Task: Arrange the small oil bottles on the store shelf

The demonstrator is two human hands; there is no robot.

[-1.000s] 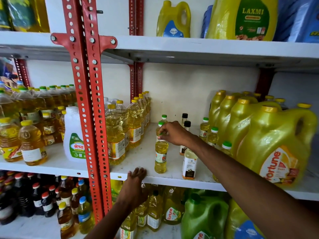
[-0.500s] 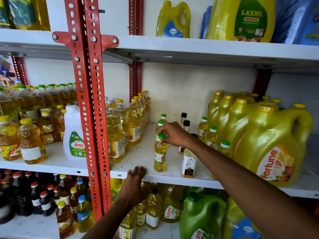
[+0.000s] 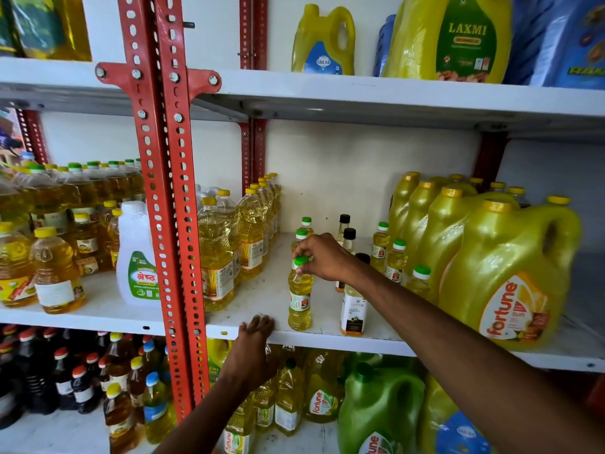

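Observation:
A small green-capped oil bottle [image 3: 299,298] stands upright near the front edge of the white middle shelf [image 3: 255,296]. My right hand [image 3: 322,257] pinches its cap from the right. Behind it stand two more small green-capped bottles [image 3: 301,235]. A white-labelled small bottle [image 3: 353,311] sits just right of it, partly hidden by my forearm. Two black-capped bottles [image 3: 347,239] stand farther back. More small green-capped bottles [image 3: 394,260] line up to the right. My left hand [image 3: 253,350] rests on the shelf's front lip, fingers curled over it.
Large yellow Fortune jugs [image 3: 504,276] fill the shelf's right side. Tall clear oil bottles [image 3: 216,253] stand at its left beside the red slotted upright [image 3: 167,224]. A white jug [image 3: 137,257] sits left of the upright. Bottles and a green jug [image 3: 379,407] crowd the shelf below.
My right hand has shifted from covering the bottle's neck to pinching its cap, with the bottle standing near the shelf front. My left hand stays on the shelf edge.

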